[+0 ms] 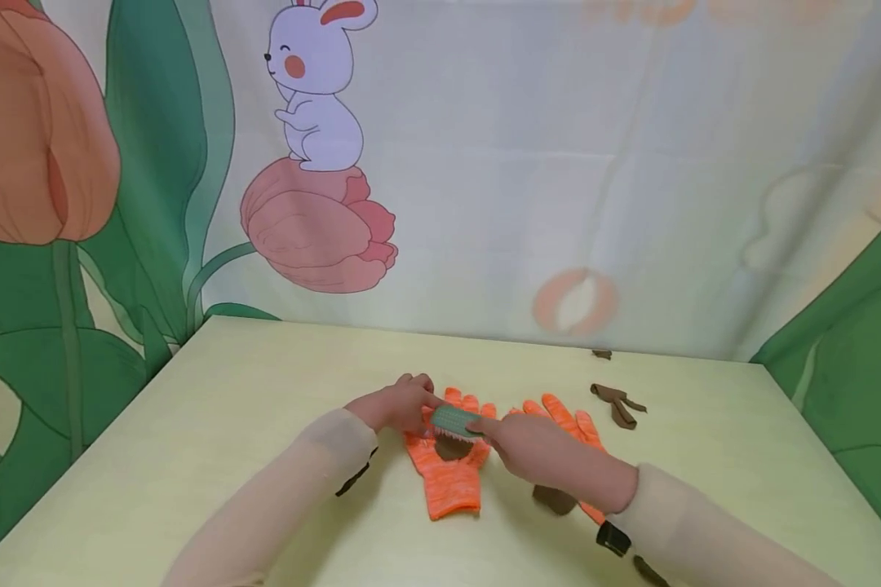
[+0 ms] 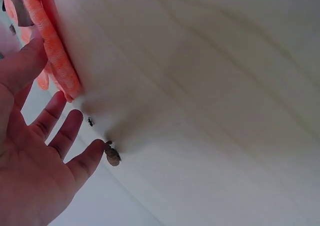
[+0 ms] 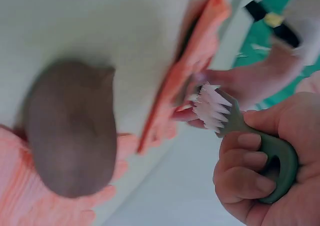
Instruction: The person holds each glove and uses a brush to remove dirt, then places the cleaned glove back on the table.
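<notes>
Two orange knitted gloves lie flat on the table. The left glove [image 1: 453,489] has a brown patch [image 1: 453,447] on its palm. My right hand [image 1: 539,452] grips the looped handle of a green scrub brush [image 3: 272,156]. The brush's pale bristles [image 3: 212,108] are over the patch; contact is unclear. At the glove's left edge, my left hand [image 1: 404,405] rests with its thumb and fingertips on the fabric, the other fingers spread loosely in the left wrist view. Partly under my right forearm lies the second glove [image 1: 586,428], with a brown oval [image 3: 72,131] on it.
Brown strips [image 1: 618,403] lie right of the gloves, and a small brown scrap [image 1: 600,354] sits near the table's back edge. The left wrist view shows a small brown lump [image 2: 113,157] and a tiny dark bit [image 2: 90,121]. A printed curtain [image 1: 484,163] hangs behind the table.
</notes>
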